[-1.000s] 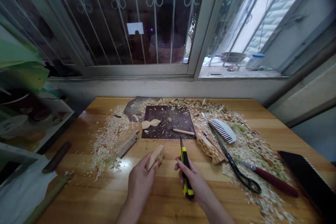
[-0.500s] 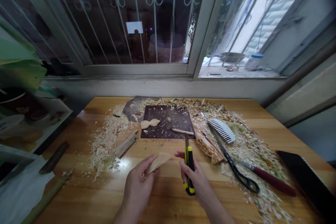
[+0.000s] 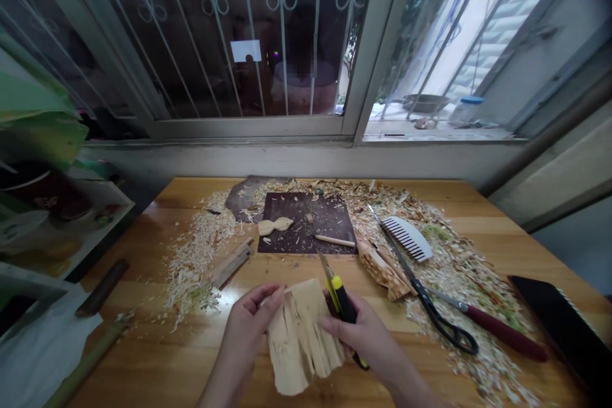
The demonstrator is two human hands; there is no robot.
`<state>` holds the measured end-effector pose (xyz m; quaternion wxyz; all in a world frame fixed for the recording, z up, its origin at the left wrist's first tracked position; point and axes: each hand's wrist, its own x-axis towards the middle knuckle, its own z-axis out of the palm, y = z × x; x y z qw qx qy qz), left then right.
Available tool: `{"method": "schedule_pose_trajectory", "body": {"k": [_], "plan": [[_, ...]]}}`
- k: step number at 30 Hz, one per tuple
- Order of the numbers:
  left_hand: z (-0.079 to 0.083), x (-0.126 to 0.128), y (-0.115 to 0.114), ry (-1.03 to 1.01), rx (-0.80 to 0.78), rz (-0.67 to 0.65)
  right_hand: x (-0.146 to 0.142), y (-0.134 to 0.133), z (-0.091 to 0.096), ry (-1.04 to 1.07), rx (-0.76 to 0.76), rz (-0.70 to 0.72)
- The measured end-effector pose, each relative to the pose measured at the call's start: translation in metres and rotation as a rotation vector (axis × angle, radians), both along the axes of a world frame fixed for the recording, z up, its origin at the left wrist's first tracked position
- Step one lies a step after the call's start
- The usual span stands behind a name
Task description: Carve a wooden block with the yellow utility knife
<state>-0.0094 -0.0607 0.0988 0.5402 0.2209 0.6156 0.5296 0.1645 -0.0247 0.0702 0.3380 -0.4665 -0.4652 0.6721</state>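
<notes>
A pale, rough-split slab of wood point(image 3: 296, 338) is held up over the near part of the table, its cracked broad face toward me. My left hand point(image 3: 251, 322) pinches its upper left edge between thumb and fingers. On the other side, my right hand point(image 3: 366, 331) grips a yellow and black utility knife point(image 3: 343, 301), blade out and pointing up and away. The right thumb also presses on the slab's right edge. Beyond the hands lies a dark mat point(image 3: 306, 204) bearing a wavy carved wood piece point(image 3: 276, 225) and a thin wooden stick point(image 3: 335, 241).
Wood shavings point(image 3: 196, 255) ring the mat. To the right are a carved wood chunk point(image 3: 382, 271), black-handled scissors point(image 3: 437, 319), a white comb point(image 3: 408, 237), a red-handled tool point(image 3: 507, 331) and a black flat object point(image 3: 554, 325). Wood strips point(image 3: 233, 262) lie left. A barred window stands behind.
The slab has turned from nearly edge-on to showing its broad cracked face. My right hand has come to its right edge, and the knife has tilted to the left.
</notes>
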Motion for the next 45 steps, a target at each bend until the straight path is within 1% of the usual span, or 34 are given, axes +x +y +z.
{"method": "schedule_pose_trajectory", "body": {"k": [2,5,7,9,14,16,18,21,25,30,35,41,45], "plan": [[0.001,0.001,0.0,-0.068,-0.025,0.009,0.001,-0.002,-0.001,0.051,-0.075,0.023],[0.003,0.002,-0.001,-0.143,-0.046,0.002,0.001,-0.005,-0.004,0.147,-0.142,0.069],[0.004,0.003,-0.003,-0.169,-0.05,0.003,0.001,-0.006,-0.006,0.196,-0.166,0.043],[0.006,0.004,-0.004,-0.184,-0.05,0.004,0.0,-0.006,-0.007,0.222,-0.174,-0.005],[0.013,0.006,-0.004,-0.174,-0.058,-0.012,-0.002,-0.008,-0.001,0.273,-0.147,-0.03],[0.014,0.006,-0.004,-0.176,-0.057,-0.022,-0.002,-0.008,0.002,0.278,-0.146,-0.028],[0.014,0.006,-0.003,-0.177,-0.056,-0.031,-0.001,-0.008,0.003,0.269,-0.138,0.004],[0.011,0.004,-0.003,-0.169,-0.047,-0.032,0.0,-0.007,-0.001,0.246,-0.139,0.027],[0.009,0.003,-0.002,-0.15,-0.038,-0.016,-0.001,-0.007,-0.008,0.289,-0.183,-0.006],[0.008,0.005,0.001,-0.184,-0.02,-0.011,-0.001,-0.008,-0.006,0.303,-0.195,-0.035],[0.01,0.007,0.001,-0.198,-0.027,-0.029,0.002,-0.007,-0.008,0.317,-0.181,-0.017],[0.007,0.005,0.002,-0.184,-0.026,-0.058,0.003,-0.008,-0.011,0.276,-0.185,-0.047],[0.007,0.008,0.003,-0.181,-0.009,-0.028,0.002,-0.007,-0.009,0.235,-0.177,-0.075]]}}
